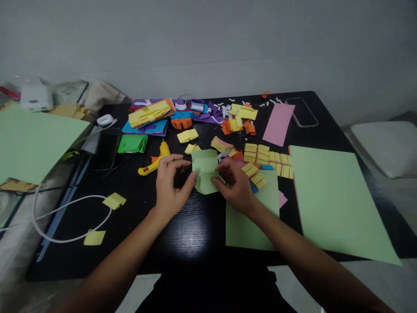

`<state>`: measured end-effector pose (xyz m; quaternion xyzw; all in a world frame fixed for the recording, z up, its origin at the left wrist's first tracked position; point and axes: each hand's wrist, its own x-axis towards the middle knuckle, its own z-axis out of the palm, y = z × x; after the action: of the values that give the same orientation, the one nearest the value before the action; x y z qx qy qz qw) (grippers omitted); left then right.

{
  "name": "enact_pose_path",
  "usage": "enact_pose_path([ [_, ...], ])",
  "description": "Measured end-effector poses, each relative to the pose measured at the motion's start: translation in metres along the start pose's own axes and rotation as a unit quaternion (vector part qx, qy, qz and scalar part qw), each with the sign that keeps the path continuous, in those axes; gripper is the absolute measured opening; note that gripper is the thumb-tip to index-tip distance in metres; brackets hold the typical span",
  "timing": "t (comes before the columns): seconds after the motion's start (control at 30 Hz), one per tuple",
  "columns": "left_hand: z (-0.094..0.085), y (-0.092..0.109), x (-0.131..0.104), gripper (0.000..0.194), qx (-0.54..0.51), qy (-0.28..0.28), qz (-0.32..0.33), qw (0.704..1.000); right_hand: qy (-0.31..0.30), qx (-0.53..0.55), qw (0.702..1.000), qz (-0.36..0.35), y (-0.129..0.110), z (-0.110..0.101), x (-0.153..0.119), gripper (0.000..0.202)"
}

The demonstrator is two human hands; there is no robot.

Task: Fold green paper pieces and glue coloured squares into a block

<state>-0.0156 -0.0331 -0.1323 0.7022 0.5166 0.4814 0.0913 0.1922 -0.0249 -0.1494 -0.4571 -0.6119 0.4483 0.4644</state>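
Note:
A small piece of light green paper (204, 161) with a crease across its middle is between my two hands, its lower part curving up. My left hand (172, 182) has curved fingers at the paper's left edge, the thumb tip on it near the crease. On the other side, my right hand (237, 184) pinches the paper's right edge between thumb and forefinger. Scissors (224, 154) lie just beyond my right fingers, partly hidden. Under my right wrist rests a larger light green sheet (250, 230). A yellow glue gun (155, 161) lies left of my left hand.
Folded yellow paper pieces (257, 154) and a big green sheet (339, 204) lie right. Stacked coloured papers (151, 114) and paper scraps line the back. A pink sheet (279, 124) and a phone (301, 113) sit back right. A white cable (74, 200) loops at left.

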Motion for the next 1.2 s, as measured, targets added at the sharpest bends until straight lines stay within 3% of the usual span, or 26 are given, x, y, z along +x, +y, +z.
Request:
enact_pose_path([
  [0.1, 0.001, 0.002, -0.002, 0.02, -0.065, -0.05, -0.058, 0.995, 0.0, 0.008, 1.0, 0.004, -0.002, 0.001, -0.001, 0.019],
  [0.3, 0.005, 0.006, -0.01, 0.04, -0.117, -0.14, -0.14, 0.973, -0.004, 0.033, 0.999, 0.009, -0.003, 0.006, -0.003, 0.017],
  [0.47, 0.01, 0.001, -0.014, 0.016, -0.151, -0.137, -0.186, 0.961, -0.037, 0.092, 0.994, 0.043, -0.009, 0.005, -0.005, 0.031],
  [0.6, 0.01, -0.004, -0.011, 0.016, -0.201, -0.144, -0.212, 0.945, -0.024, 0.161, 0.982, 0.093, -0.008, 0.005, -0.001, 0.036],
  [0.73, 0.008, -0.004, -0.006, 0.028, -0.279, -0.17, -0.215, 0.92, 0.029, 0.216, 0.966, 0.139, -0.002, 0.004, 0.005, 0.066],
  [0.83, 0.006, -0.004, -0.002, 0.038, -0.315, -0.189, -0.213, 0.905, 0.006, 0.231, 0.959, 0.164, 0.001, 0.001, 0.008, 0.086],
  [0.93, 0.004, -0.004, 0.001, 0.046, -0.305, -0.203, -0.212, 0.906, -0.055, 0.188, 0.967, 0.162, 0.001, -0.005, 0.009, 0.076],
  [1.07, 0.004, -0.003, 0.002, 0.053, -0.301, -0.188, -0.223, 0.908, -0.125, 0.087, 0.983, 0.104, -0.004, -0.011, 0.01, 0.057],
  [1.2, 0.005, -0.001, 0.002, 0.051, -0.318, -0.181, -0.253, 0.896, -0.122, 0.055, 0.984, 0.119, -0.005, -0.011, 0.01, 0.045],
])
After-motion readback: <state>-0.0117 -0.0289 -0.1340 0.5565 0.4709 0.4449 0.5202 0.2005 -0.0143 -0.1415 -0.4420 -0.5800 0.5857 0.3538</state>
